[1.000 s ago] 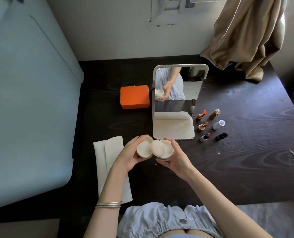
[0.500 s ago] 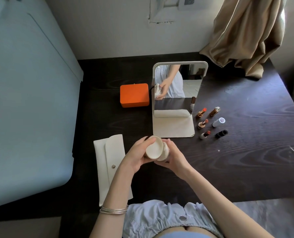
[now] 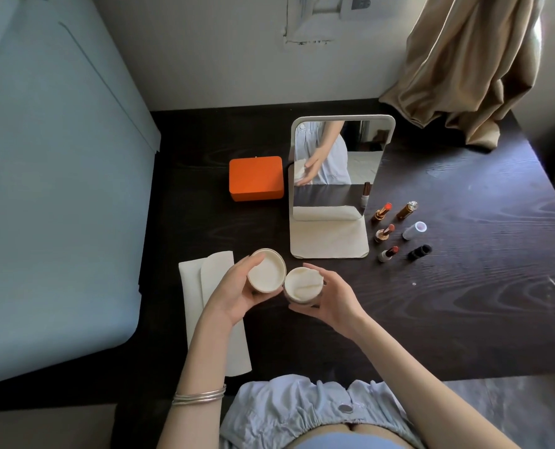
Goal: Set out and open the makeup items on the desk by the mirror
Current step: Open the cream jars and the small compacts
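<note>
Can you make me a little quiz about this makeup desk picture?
1. True or false: the jar has its lid on.
2. Which hand holds the lid: A left, B right?
3. How many open lipsticks stand right of the mirror?

Key: 1 false, the lid is off, beside the jar. 2 A. 3 three.

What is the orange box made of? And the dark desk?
The orange box looks like matte leather or leather-look covering: flat even colour, soft rounded corners, no shine, though painted card is possible. The desk looks like dark-stained wood or wood veneer: wavy grain lines run across it, with a faint sheen.
</note>
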Available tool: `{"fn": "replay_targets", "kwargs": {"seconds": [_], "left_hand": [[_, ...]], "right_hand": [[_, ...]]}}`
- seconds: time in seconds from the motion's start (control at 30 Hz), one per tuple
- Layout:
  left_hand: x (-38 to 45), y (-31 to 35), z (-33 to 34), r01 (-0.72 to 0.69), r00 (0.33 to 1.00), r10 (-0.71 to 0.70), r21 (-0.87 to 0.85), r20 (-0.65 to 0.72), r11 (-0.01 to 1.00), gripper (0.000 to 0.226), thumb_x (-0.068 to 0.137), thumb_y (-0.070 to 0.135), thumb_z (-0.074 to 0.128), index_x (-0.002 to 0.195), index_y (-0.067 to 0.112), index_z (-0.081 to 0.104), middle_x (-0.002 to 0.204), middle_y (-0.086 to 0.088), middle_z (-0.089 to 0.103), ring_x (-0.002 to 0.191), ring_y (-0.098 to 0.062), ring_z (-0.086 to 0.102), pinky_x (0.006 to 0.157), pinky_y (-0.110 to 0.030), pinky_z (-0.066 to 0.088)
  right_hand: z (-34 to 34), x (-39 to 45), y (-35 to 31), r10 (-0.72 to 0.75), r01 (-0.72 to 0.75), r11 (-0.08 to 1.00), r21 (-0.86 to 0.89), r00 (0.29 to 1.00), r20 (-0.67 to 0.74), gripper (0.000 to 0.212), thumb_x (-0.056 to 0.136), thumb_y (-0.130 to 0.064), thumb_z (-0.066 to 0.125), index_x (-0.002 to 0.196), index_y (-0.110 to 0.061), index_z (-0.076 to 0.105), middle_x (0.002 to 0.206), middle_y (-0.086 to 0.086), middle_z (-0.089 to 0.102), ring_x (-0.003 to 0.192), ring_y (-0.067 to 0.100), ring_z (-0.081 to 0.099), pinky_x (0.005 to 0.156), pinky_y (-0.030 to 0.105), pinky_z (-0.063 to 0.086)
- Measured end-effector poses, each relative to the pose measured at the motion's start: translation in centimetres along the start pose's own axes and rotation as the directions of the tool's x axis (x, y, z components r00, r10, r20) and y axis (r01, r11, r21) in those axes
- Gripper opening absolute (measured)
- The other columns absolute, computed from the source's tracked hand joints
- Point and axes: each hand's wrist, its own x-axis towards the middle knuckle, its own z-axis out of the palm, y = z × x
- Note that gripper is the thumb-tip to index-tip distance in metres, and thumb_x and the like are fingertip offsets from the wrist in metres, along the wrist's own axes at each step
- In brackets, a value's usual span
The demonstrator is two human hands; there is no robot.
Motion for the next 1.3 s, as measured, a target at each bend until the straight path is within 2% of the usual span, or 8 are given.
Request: {"fn": "replay_targets", "kwargs": {"seconds": [0.2, 0.37, 0.57, 0.73, 0.9, 1.1, 1.2, 1.3], "left_hand": [[0.2, -0.2, -1.2, 0.038, 0.997, -0.048, -0.166, -0.057, 0.985, 0.041, 0.089, 0.018, 0.059, 0.128, 0.008, 0.051, 0.131, -0.020, 0.052, 0.112, -0.033, 0.057, 0.081, -0.050, 0.056], [0.0, -0.7, -1.6, 0.045, 0.997, -0.057, -0.219, -0.048, 0.975, 0.030, 0.091, 0.017, 0.056, 0.120, 0.010, 0.054, 0.129, -0.020, 0.054, 0.113, -0.034, 0.056, 0.085, -0.050, 0.053], [0.3, -0.8, -1.8, 0.063, 0.996, -0.074, -0.201, -0.046, 0.978, 0.036, 0.090, 0.019, 0.056, 0.125, 0.008, 0.053, 0.128, -0.019, 0.056, 0.109, -0.032, 0.058, 0.086, -0.049, 0.053], [0.9, -0.5, -2.0, 0.064, 0.996, -0.078, -0.232, -0.052, 0.971, 0.037, 0.091, 0.018, 0.056, 0.126, 0.009, 0.053, 0.126, -0.019, 0.057, 0.111, -0.033, 0.057, 0.085, -0.049, 0.053], [1.8, 0.8, -2.2, 0.045, 0.997, -0.058, -0.246, -0.047, 0.968, 0.019, 0.092, 0.016, 0.053, 0.110, 0.010, 0.056, 0.125, -0.018, 0.057, 0.113, -0.032, 0.056, 0.087, -0.051, 0.051], [3.9, 3.2, -2.1, 0.012, 0.996, -0.030, -0.223, -0.081, 0.975, 0.032, 0.093, 0.015, 0.050, 0.125, 0.009, 0.051, 0.129, -0.018, 0.055, 0.117, -0.033, 0.053, 0.087, -0.051, 0.050], [5.2, 4.5, -1.8, 0.003, 0.992, -0.030, -0.221, -0.119, 0.975, 0.025, 0.092, 0.013, 0.051, 0.117, 0.010, 0.053, 0.126, -0.018, 0.055, 0.116, -0.033, 0.054, 0.089, -0.051, 0.049], [6.8, 5.5, -1.6, -0.012, 0.981, -0.031, -0.217, -0.191, 0.976, 0.038, 0.090, 0.013, 0.054, 0.127, 0.011, 0.049, 0.128, -0.017, 0.053, 0.117, -0.033, 0.053, 0.090, -0.050, 0.050]], "right_hand": [[0.1, -0.2, 0.0, 0.013, -0.007, 0.997, -0.074, 0.996, 0.088, 0.042, 0.086, -0.034, 0.059, 0.124, -0.017, 0.054, 0.128, 0.020, 0.053, 0.118, 0.042, 0.054, 0.081, 0.048, 0.056], [0.0, -0.2, 0.1, 0.020, -0.005, 0.994, -0.106, 0.991, 0.135, 0.055, 0.079, -0.037, 0.067, 0.128, -0.019, 0.051, 0.130, 0.017, 0.053, 0.114, 0.036, 0.059, 0.086, 0.047, 0.054], [-0.2, 0.0, 0.0, -0.006, 0.059, 0.974, -0.217, 0.971, 0.239, 0.062, 0.076, -0.012, 0.068, 0.131, -0.024, 0.044, 0.130, 0.012, 0.056, 0.114, 0.032, 0.061, 0.087, 0.043, 0.055], [0.1, 0.6, -0.2, -0.007, 0.059, 0.978, -0.202, 0.969, 0.246, 0.061, 0.081, -0.009, 0.065, 0.136, -0.020, 0.042, 0.129, 0.013, 0.057, 0.111, 0.033, 0.062, 0.085, 0.044, 0.055], [1.3, 2.0, -0.7, -0.052, 0.084, 0.976, -0.202, 0.986, 0.157, 0.055, 0.090, 0.001, 0.053, 0.139, -0.017, 0.035, 0.130, 0.013, 0.053, 0.105, 0.031, 0.064, 0.081, 0.041, 0.057], [3.7, 4.3, -2.3, -0.062, 0.077, 0.985, -0.154, 0.993, 0.100, 0.047, 0.088, -0.007, 0.058, 0.130, -0.008, 0.039, 0.132, 0.018, 0.049, 0.117, 0.040, 0.055, 0.087, 0.044, 0.055], [5.0, 6.2, -2.6, -0.073, 0.075, 0.991, -0.110, 0.997, 0.014, 0.042, 0.090, -0.005, 0.057, 0.128, -0.007, 0.039, 0.134, 0.020, 0.047, 0.117, 0.038, 0.056, 0.086, 0.043, 0.055], [6.6, 8.2, -2.9, -0.078, 0.073, 0.996, -0.051, 0.991, -0.112, 0.052, 0.088, -0.003, 0.060, 0.134, -0.004, 0.037, 0.134, 0.020, 0.048, 0.116, 0.033, 0.057, 0.081, 0.037, 0.055]]}}
